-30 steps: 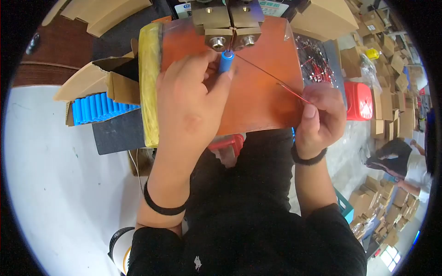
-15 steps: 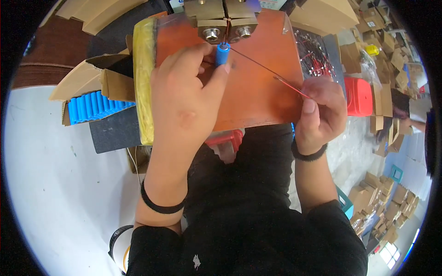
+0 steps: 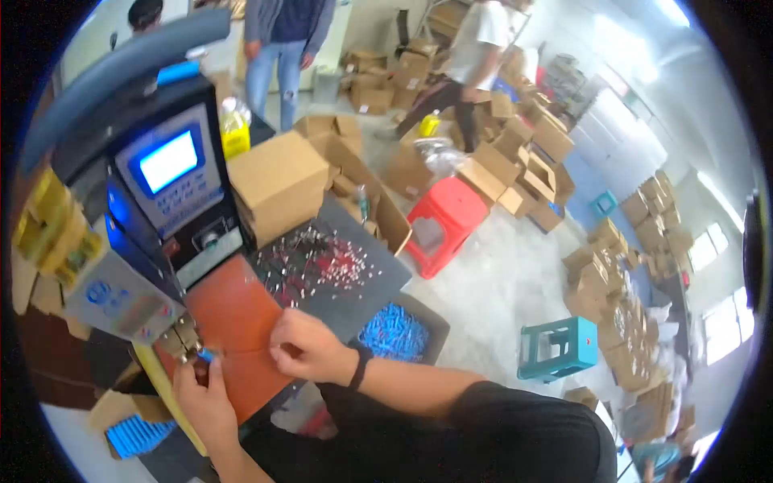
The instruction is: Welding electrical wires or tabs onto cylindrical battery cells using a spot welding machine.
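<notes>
Plainly, left fingers [image 3: 216, 373] pinched on a blue cylinder [image 3: 206, 354]; right fingers [image 3: 283, 362] curled, contents unclear.

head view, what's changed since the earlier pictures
The view swung up and right, bringing the lit screen into sight. The left hand still holds the blue battery at the metal blocks; the right hand stays by the right edge of the orange mat.

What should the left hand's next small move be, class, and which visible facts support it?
Probably steadying the blue cylinder: the left hand grips it close to the metal machine head, while the right hand sits apart, by the orange mat's edge.
</notes>
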Available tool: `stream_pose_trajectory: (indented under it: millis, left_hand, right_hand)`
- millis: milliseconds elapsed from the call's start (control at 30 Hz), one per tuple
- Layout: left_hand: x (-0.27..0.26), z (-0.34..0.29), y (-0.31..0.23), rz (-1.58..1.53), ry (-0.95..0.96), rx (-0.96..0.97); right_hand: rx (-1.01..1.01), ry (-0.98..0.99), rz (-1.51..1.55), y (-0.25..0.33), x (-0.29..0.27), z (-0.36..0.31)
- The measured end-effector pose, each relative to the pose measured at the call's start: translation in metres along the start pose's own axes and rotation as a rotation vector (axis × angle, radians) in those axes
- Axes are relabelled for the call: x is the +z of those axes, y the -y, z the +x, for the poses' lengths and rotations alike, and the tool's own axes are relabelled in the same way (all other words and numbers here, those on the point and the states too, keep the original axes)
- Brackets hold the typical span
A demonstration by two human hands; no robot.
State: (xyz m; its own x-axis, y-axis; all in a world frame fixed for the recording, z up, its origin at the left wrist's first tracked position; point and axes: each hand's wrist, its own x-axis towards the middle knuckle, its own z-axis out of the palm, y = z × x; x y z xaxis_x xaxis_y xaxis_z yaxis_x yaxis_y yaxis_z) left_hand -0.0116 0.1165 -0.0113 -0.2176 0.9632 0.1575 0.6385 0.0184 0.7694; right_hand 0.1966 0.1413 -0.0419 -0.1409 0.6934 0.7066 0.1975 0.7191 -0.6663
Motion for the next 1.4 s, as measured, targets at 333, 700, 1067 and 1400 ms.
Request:
stream_pose_trajectory:
  millis: [333,700,1067,1400]
  left_hand:
    - [0.010,0.001,-0.003,-0.124,-0.074,0.180]
    - [0.002,0.000,-0.005,0.002,-0.116,0.276]
    - [-0.007,-0.010,-0.009,0.080,-0.073,0.300]
    - [-0.008,-0.013,-0.009,0.070,-0.133,0.299]
  right_hand:
    - [0.163,0.120,-0.112,0.009,-0.011,0.002]
    - [0.197,0.108,-0.151,0.015,-0.008,0.007]
    - [0.196,0.103,-0.238,0.019,-0.005,0.001]
    - [0.183,0.081,-0.229,0.013,-0.003,-0.001]
